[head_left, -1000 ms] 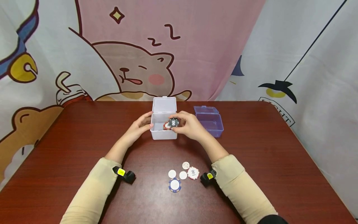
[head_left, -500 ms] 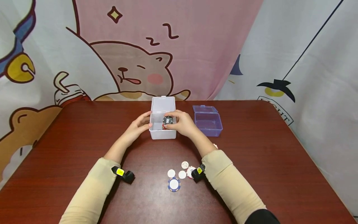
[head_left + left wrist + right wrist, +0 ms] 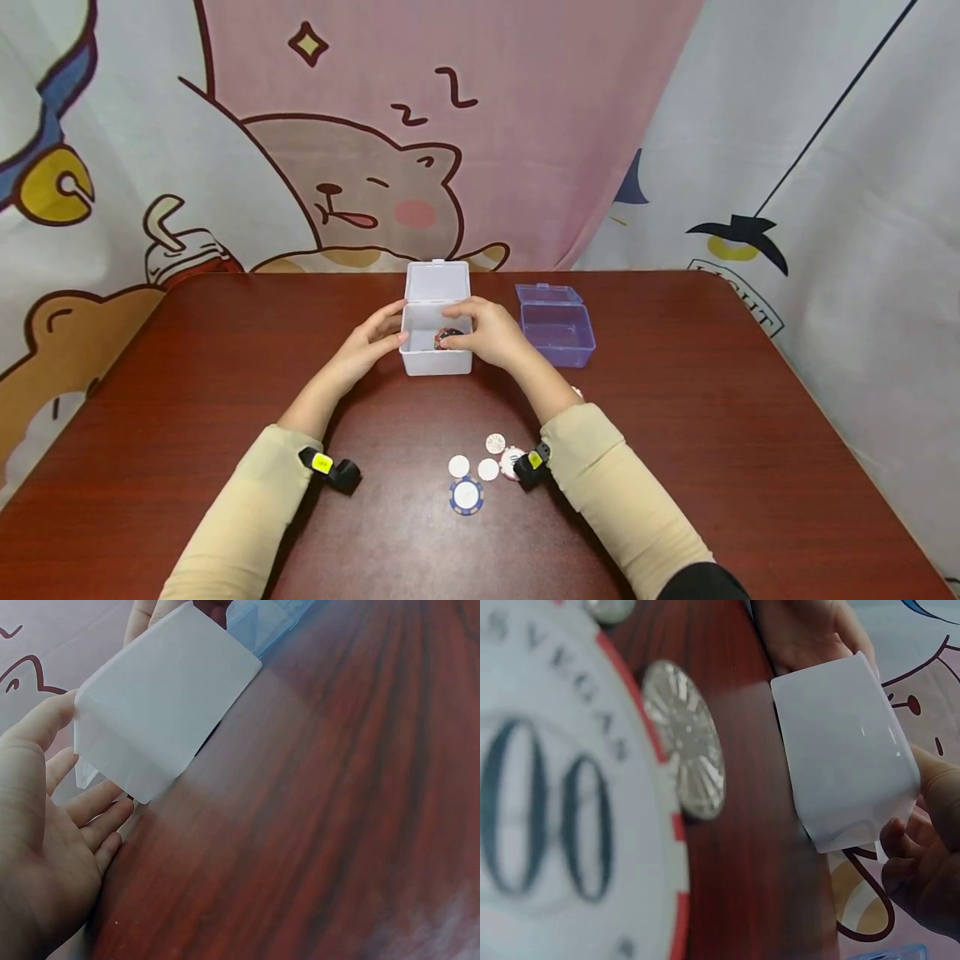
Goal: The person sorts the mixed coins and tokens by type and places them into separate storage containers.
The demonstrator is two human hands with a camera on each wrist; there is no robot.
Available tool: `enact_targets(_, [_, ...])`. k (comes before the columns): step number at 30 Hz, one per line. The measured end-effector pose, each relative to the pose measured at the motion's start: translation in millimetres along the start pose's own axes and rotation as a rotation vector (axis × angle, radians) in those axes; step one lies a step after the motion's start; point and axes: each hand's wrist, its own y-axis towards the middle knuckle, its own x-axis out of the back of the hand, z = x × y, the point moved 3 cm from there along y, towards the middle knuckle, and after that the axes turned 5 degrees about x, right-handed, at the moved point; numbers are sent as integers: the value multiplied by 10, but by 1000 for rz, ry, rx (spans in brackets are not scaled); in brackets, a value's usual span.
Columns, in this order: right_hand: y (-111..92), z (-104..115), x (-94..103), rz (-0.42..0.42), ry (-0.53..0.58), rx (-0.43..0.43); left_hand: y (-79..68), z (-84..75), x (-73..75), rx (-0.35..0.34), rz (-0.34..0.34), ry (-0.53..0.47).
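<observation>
In the head view, a white plastic box [image 3: 437,363] with its lid raised stands at the table's far middle. My left hand [image 3: 363,346] rests on its left side, the thumb at the front corner and the index finger farther back. Over the box's right edge reaches my right hand [image 3: 497,337], its thumb and fingers spread apart inside. Dark and red poker chips [image 3: 442,334] lie on the box floor beneath them, partly covered by the thumb. The left wrist view shows the left thumb touching the box's [image 3: 169,682] corner.
Right of the white box stands an open purple see-through box [image 3: 558,356]. Nearer lie a blue-edged chip [image 3: 467,496], a red-edged chip [image 3: 509,463] partly behind the wrist camera, and several small pale discs [image 3: 488,469]. Another chip [image 3: 577,392] peeks out beside the right forearm.
My right hand has moved left into the white box. The black chip it held has left its fingers and dropped onto the red one. The left hand stays in place.
</observation>
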Motion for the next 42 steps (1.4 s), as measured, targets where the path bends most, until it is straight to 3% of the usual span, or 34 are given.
enact_targets(8, [-153, 149, 212, -96, 23, 60, 11, 8, -5, -8, -5, 12])
enact_targets(15, [-395, 259, 322, -89, 81, 115, 3, -2, 0, -8, -7, 12])
enact_targets(32, [-993, 256, 370, 72, 86, 171, 4, -5, -4, -4, -3, 2])
enact_targets(42, [-1277, 162, 353, 218, 2, 140, -3, 1, -4, 11, -10, 2])
